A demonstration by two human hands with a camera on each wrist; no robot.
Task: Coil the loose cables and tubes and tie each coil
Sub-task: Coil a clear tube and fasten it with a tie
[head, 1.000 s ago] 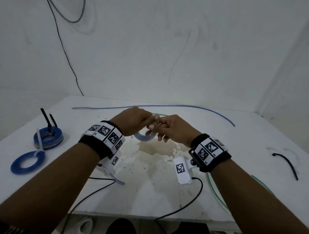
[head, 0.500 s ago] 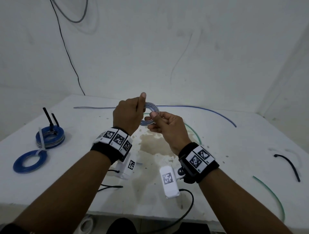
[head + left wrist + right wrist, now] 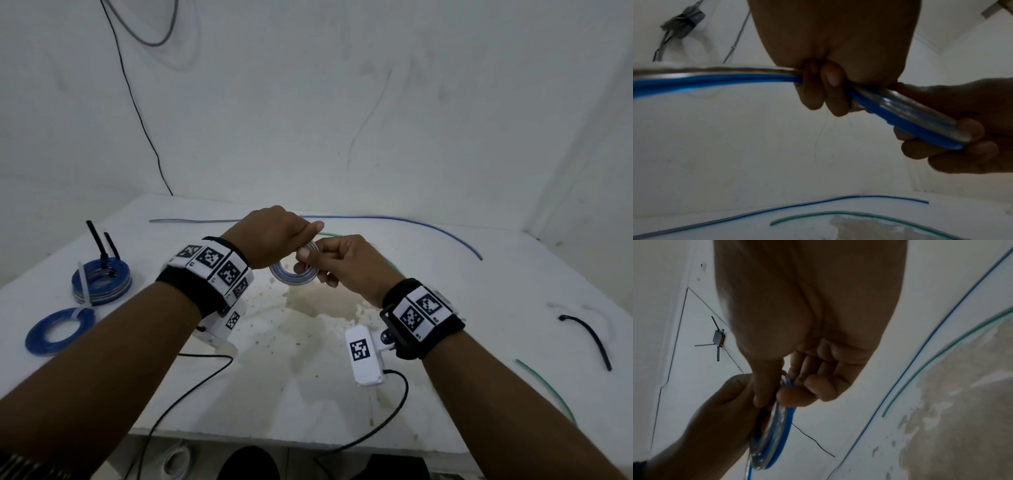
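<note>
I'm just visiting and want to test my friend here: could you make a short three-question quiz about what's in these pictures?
1. True or false: both hands hold the small coil above the table.
2. How many tied blue coils lie at the table's left? A) one B) two C) four
3. What colour is the loose tube lying nearest the stain?

Key: 1 true: left hand and right hand both grip it. 2 B. 3 green.

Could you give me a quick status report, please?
Left hand and right hand both grip the blue-clear coil, untied. Nothing in the way.
</note>
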